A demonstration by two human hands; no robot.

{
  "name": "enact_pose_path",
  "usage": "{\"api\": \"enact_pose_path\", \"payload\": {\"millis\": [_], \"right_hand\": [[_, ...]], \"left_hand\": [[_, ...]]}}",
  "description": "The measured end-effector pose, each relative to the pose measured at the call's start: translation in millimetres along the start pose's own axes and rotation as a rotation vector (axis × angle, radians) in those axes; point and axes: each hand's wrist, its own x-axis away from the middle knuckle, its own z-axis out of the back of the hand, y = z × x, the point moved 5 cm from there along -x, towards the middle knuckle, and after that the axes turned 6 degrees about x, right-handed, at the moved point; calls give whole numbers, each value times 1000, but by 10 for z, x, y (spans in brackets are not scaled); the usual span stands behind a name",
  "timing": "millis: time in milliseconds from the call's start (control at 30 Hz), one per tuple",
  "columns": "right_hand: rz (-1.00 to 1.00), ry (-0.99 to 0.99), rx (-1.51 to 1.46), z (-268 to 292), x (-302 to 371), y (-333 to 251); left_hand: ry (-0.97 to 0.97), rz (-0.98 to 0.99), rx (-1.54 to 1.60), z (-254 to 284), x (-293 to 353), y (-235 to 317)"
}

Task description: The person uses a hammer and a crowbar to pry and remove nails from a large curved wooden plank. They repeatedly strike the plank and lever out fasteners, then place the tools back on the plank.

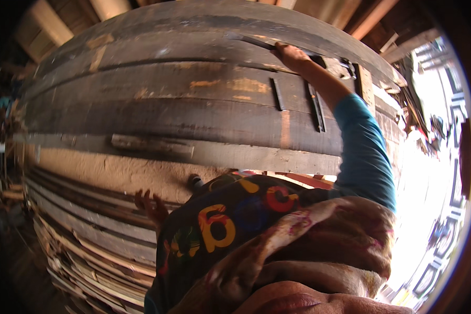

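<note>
My right hand [294, 56] reaches out over a wide workbench of dark planks [172, 112]. Its fingers are closed round a long dark brush-like tool [257, 43], whose pale far end is blurred and lies at the planks. My left hand [153, 207] hangs low beside my body, its fingers apart and holding nothing. Nearer me than the right hand, a short dark bar [278, 94] and a longer dark bar [317, 109] lie on the planks. A pale object with a dark metal part [336, 68] sits just right of my right wrist; its kind is unclear.
A loose wood strip [152, 145] lies along the bench's near edge. An upright light wooden piece [365, 90] is at the right. Below left, long boards are stacked [97, 235], with sawdust-coloured ground [115, 170] between them and the bench. Timbers [52, 23] stand beyond.
</note>
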Motion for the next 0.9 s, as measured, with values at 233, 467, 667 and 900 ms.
{"api": "enact_pose_path", "payload": {"millis": [233,467,667,900], "right_hand": [[384,-147,-195,850,1159,-1801],[425,-435,-362,1104,2092,-2679],[184,-520,-178,820,2750,-2422],[-336,-337,-221,824,3974,-2046]], "left_hand": [[-279,-643,629,-394,-1661,2116],[-499,-586,232,-341,-1637,2256],[-519,-647,502,-244,-1308,1593],[-773,-622,668,-388,-958,1112]]}}
